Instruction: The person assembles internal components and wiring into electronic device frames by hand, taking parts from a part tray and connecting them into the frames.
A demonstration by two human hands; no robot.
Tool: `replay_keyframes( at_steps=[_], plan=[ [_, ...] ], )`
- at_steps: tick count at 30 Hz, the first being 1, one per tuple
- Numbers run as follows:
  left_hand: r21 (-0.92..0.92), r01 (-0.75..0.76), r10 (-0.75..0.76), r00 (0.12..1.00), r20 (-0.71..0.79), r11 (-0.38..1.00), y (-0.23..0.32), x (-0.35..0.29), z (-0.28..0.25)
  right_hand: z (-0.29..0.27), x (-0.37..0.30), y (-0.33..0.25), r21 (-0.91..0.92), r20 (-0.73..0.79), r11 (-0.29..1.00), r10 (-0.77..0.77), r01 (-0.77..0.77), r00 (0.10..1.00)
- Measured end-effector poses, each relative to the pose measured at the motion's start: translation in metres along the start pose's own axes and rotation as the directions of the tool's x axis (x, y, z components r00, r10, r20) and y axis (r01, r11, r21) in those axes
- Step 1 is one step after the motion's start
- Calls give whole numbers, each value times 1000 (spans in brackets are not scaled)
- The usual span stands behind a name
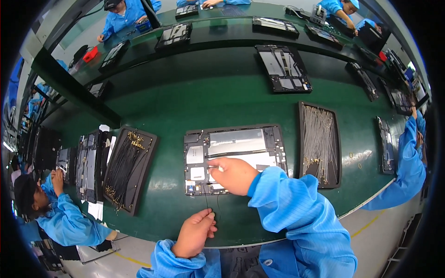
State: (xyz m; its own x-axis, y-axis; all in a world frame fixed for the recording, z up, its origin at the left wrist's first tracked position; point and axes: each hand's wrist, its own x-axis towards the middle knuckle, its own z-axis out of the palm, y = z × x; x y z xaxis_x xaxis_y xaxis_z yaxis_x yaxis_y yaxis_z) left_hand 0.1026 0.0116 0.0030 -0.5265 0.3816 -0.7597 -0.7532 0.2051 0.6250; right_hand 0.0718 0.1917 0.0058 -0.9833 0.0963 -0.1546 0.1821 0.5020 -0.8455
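An opened tablet-like device (236, 139) lies in front of me, its silver battery and inner parts showing. My right hand (234, 176) reaches over its left half, thumb and forefinger close together at the inner parts. What those fingertips hold, if anything, is too small to make out. Below the device's near edge, my left hand (195, 232) pinches a thin black cable (206, 197). That cable runs up from the fingers onto the lower left of the device, and a loose curl hangs just right of the hand.
A dark tray of black cables with gold ends (126, 169) stands left; another tray of grey cables (320, 143) stands right. Opened devices sit farther off, one of them (285, 68) at the back. A dark post (74, 88) rises at left. Co-workers in blue work around the green table (185, 102).
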Motion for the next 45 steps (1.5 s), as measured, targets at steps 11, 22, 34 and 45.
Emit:
replay_keyframes(
  at_steps=[11,22,34,45],
  plan=[
    [18,7,-6,999,-45,1000,20,13,8,-6,15,-9,-317,340,948,86,28,936],
    [-11,-34,33,996,-83,999,22,13,-9,-59,-40,52,275,-406,942,296,-193,864],
    [38,-78,81,992,-95,996,31,2,4,-111,-138,88,-280,-685,701,333,-656,648],
    [346,-229,241,970,7,910,26,-12,25,-121,-190,78,239,-853,799,444,-551,275]
  ],
)
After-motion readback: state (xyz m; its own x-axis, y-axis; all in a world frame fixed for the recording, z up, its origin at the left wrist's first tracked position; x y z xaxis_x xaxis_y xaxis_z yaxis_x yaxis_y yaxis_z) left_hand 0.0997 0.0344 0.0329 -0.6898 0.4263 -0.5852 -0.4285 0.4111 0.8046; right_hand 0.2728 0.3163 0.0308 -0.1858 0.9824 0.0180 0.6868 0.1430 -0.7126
